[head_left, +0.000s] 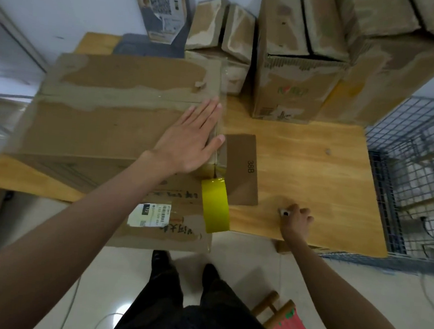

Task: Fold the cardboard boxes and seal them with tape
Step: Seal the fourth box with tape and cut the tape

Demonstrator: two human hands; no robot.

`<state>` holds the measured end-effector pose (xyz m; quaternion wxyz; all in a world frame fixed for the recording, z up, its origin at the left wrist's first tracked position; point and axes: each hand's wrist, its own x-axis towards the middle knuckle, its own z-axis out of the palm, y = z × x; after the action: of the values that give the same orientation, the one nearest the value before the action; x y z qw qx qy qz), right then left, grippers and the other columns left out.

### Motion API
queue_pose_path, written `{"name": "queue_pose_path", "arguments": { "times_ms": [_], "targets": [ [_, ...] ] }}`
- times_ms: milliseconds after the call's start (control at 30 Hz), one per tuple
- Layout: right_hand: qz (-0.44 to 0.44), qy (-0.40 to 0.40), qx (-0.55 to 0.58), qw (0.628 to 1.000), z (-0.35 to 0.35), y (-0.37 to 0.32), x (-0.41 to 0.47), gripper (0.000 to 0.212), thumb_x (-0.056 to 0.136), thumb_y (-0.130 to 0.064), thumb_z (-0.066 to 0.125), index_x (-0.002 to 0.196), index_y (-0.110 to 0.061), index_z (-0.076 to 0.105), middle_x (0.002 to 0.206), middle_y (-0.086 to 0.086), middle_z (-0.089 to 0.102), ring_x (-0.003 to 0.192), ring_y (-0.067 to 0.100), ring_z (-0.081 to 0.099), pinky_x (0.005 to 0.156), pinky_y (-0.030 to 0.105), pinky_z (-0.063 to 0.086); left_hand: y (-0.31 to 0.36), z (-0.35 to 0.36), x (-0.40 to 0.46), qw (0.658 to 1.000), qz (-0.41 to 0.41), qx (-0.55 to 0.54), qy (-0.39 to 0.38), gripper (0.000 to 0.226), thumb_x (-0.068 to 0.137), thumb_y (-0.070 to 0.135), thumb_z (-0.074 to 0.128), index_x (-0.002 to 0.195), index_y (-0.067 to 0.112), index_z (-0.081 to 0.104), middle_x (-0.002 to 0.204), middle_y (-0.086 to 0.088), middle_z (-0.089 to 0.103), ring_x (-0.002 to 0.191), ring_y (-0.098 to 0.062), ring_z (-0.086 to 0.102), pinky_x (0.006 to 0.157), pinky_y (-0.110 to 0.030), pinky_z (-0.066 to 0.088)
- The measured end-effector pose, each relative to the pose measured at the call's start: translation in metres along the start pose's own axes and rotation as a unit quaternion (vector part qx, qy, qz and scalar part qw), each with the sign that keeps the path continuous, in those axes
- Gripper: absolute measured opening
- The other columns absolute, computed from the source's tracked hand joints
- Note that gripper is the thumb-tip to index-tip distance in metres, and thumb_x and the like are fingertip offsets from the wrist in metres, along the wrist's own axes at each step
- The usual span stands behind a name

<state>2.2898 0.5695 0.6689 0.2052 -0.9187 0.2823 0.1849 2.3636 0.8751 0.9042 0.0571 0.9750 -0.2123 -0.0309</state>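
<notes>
a big cardboard box (105, 119) lies on a wooden table (314, 172), its near side hanging past the table's front edge. top flaps are folded shut; old torn tape marks run along the seam. a white shipping label (149, 215) and dark handwriting show on the side facing the person.

left hand (189, 138) lies flat on the box top near its right edge, fingers straight and together, thumb out over the edge. it presses, grips nothing.

a roll of yellow tape (215, 205) hangs at the box's near right corner, a short strip running from it up onto the corner. no hand touches the roll.

a side flap (241, 169) sticks out to the right of the box, lying on the table, printed "38b".

right hand (296, 218) is down on the table near the front edge, well apart from the box, fingers curled round a small white and dark object (284, 212); too small to tell what it is.

at the back of the table: a small box (221, 35) with flaps partly open, a taller box (296, 66) with a red and green print, and a large box (401, 49) beside it. a wire mesh cage (418, 167) stands to the right of the table. a wooden stool with red cloth (291, 328) sits on the pale floor by the person's dark trousers (186, 304).
</notes>
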Motion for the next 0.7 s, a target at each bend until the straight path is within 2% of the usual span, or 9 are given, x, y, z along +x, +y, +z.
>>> {"name": "queue_pose_path", "arguments": {
  "times_ms": [167, 233, 300, 367, 433, 467, 533, 600, 700],
  "targets": [
    [0.022, -0.023, 0.072, 0.997, -0.003, 0.004, 0.004, 0.026, 0.099, -0.016, 0.059, 0.12, -0.001, 0.057, 0.128, 0.023, 0.051, 0.124, 0.041, 0.042, 0.098, 0.048, 0.041, 0.001, -0.003, -0.005, 1.0, 0.001, -0.001, 0.025, 0.067, 0.106, 0.05, 0.012, 0.161, 0.013, 0.0, 0.169, -0.002, -0.005, 0.154, -0.011, -0.011, 0.126, -0.033, -0.005],
    [-0.006, -0.007, 0.141, 0.99, -0.012, -0.007, -0.008, 0.015, 0.096, -0.015, 0.062, 0.101, -0.003, 0.067, 0.11, 0.021, 0.063, 0.108, 0.04, 0.057, 0.085, 0.045, 0.051, 0.002, -0.005, -0.011, 0.998, 0.003, -0.009, 0.06, 0.064, 0.108, 0.048, 0.017, 0.161, 0.012, 0.009, 0.169, -0.002, 0.005, 0.155, -0.012, -0.002, 0.127, -0.033, -0.001],
    [-0.068, 0.044, 0.254, 0.964, -0.028, -0.028, -0.031, 0.012, 0.093, -0.011, 0.064, 0.081, -0.009, 0.065, 0.09, 0.018, 0.068, 0.089, 0.037, 0.066, 0.073, 0.051, 0.058, 0.004, -0.005, -0.02, 0.995, 0.001, -0.023, 0.096, 0.06, 0.108, 0.044, 0.024, 0.16, 0.012, 0.02, 0.167, -0.003, 0.018, 0.155, -0.013, 0.008, 0.126, -0.032, 0.003],
    [-0.132, 0.07, 0.36, 0.921, -0.05, -0.052, -0.061, 0.002, 0.094, -0.01, 0.066, 0.092, -0.011, 0.066, 0.093, 0.012, 0.069, 0.083, 0.028, 0.067, 0.066, 0.043, 0.062, 0.005, -0.003, -0.032, 0.992, -0.004, -0.044, 0.12, 0.056, 0.108, 0.04, 0.031, 0.157, 0.013, 0.028, 0.164, -0.003, 0.027, 0.153, -0.012, 0.016, 0.126, -0.029, 0.003],
    [-0.216, 0.088, 0.4, 0.887, -0.074, -0.072, -0.087, 0.009, 0.093, -0.012, 0.068, 0.102, -0.011, 0.069, 0.097, 0.003, 0.069, 0.088, 0.023, 0.067, 0.063, 0.036, 0.062, 0.008, -0.001, -0.047, 0.984, -0.023, -0.081, 0.156, 0.049, 0.107, 0.035, 0.04, 0.151, 0.014, 0.042, 0.157, -0.003, 0.041, 0.148, -0.013, 0.029, 0.126, -0.032, 0.013],
    [-0.249, 0.094, 0.412, 0.872, -0.084, -0.08, -0.097, 0.013, 0.092, -0.015, 0.07, 0.105, -0.013, 0.071, 0.099, -0.001, 0.07, 0.09, 0.021, 0.067, 0.065, 0.037, 0.061, 0.012, 0.0, -0.057, 0.974, -0.035, -0.114, 0.19, 0.041, 0.106, 0.031, 0.046, 0.143, 0.014, 0.052, 0.147, -0.003, 0.052, 0.139, -0.015, 0.042, 0.121, -0.037, 0.028],
    [-0.302, 0.1, 0.43, 0.845, -0.105, -0.095, -0.12, 0.014, 0.092, -0.019, 0.071, 0.106, -0.02, 0.072, 0.102, -0.005, 0.069, 0.093, 0.017, 0.065, 0.072, 0.037, 0.057, 0.023, 0.003, -0.081, 0.939, -0.075, -0.201, 0.27, 0.019, 0.102, 0.026, 0.054, 0.112, 0.014, 0.066, 0.112, 0.001, 0.062, 0.105, -0.016, 0.058, 0.092, -0.035, 0.05],
    [-0.359, 0.103, 0.42, 0.827, -0.123, -0.106, -0.14, 0.015, 0.092, -0.016, 0.073, 0.106, -0.021, 0.073, 0.102, -0.005, 0.068, 0.094, 0.015, 0.064, 0.075, 0.03, 0.054, 0.042, 0.01, -0.104, 0.901, -0.147, -0.288, 0.288, 0.016, 0.099, 0.031, 0.059, 0.089, 0.019, 0.064, 0.089, 0.007, 0.059, 0.082, -0.006, 0.056, 0.073, -0.02, 0.044],
    [-0.447, 0.115, 0.349, 0.815, -0.134, -0.118, -0.159, 0.018, 0.089, -0.01, 0.075, 0.106, -0.017, 0.075, 0.099, -0.005, 0.068, 0.093, 0.013, 0.064, 0.075, 0.022, 0.05, 0.067, 0.028, -0.119, 0.833, -0.303, -0.429, 0.173, 0.024, 0.087, 0.045, 0.071, 0.087, 0.022, 0.063, 0.082, 0.01, 0.065, 0.078, -0.001, 0.06, 0.065, -0.016, 0.042]
  ]
}}
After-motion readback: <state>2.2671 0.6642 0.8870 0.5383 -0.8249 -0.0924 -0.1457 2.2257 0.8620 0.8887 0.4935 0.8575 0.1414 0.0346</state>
